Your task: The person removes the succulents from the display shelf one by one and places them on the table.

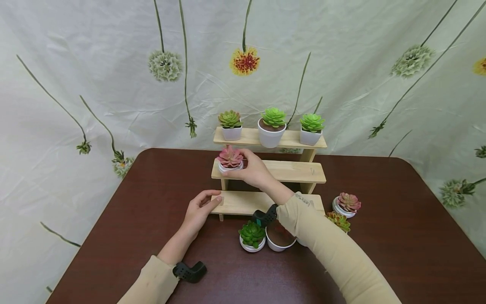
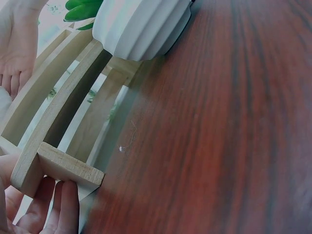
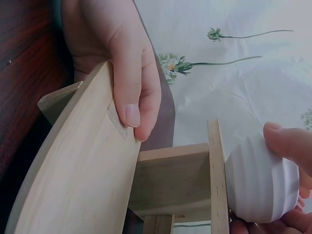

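Observation:
A three-tier wooden plant stand (image 1: 243, 202) stands on the table. My left hand (image 1: 199, 209) grips the left end of its lowest shelf; in the left wrist view the fingers (image 2: 63, 209) curl beneath the board, and in the right wrist view the thumb (image 3: 127, 92) lies on top. My right hand (image 1: 256, 171) holds a pink potted succulent (image 1: 230, 157) between thumb and fingers at the left end of the middle shelf. Its white ribbed pot (image 3: 258, 180) is right against that shelf's surface in the right wrist view.
Three potted succulents, including a middle one (image 1: 271, 137), line the top shelf. Before the stand are a dark green succulent (image 1: 252, 236) and a white pot (image 1: 278, 247) partly behind my right wrist. A reddish-green succulent (image 1: 339, 221) and another pink one (image 1: 348, 203) stand right. Floral cloth (image 1: 212, 93) hangs behind.

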Demonstrator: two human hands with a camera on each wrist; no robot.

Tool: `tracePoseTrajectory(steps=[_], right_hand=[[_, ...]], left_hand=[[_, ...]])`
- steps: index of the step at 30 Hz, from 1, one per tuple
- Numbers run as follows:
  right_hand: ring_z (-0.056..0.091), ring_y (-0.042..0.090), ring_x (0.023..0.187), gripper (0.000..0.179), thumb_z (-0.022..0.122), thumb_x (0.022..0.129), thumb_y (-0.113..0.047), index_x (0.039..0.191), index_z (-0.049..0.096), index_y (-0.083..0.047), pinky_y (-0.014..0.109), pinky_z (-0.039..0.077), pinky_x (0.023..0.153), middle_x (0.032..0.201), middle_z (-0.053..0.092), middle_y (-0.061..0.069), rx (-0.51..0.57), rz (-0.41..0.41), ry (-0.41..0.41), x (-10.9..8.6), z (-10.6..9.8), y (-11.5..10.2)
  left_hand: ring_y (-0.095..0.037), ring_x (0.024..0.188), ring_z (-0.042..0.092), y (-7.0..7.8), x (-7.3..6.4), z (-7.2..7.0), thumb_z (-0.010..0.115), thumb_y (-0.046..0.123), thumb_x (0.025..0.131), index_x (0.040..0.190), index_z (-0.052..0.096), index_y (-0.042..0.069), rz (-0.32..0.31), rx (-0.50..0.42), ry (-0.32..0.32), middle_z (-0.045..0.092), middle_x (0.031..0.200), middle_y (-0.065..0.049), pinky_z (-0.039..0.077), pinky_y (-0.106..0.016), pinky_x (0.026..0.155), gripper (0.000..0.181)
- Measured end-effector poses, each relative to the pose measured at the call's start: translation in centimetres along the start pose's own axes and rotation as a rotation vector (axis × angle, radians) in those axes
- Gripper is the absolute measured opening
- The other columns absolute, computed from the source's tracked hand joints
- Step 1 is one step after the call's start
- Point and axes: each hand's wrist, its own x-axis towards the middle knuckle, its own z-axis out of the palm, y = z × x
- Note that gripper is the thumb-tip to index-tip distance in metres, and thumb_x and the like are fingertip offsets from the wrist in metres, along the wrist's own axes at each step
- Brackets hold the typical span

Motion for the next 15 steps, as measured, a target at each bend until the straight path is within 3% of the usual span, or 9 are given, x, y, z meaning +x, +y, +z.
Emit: tracePoseTrajectory(steps=[15], right_hand=[[0.051,0.017,0.099,0.066,0.080,0.065,-0.029,0.120,0.050,-0.009,0.032,0.043,0.081,0.112,0.055,0.004,0.022,0.015,-0.020,-1.1,-2.1,0.9]], left_hand=[[-0.017,0.087,0.052,0.0,0.0,0.1,0.062,0.018,0.085,0.109,0.060,0.005,-0.024,0.011,0.008,0.057,0.106,-0.009,0.041,-0.024,0.071,0.027]])
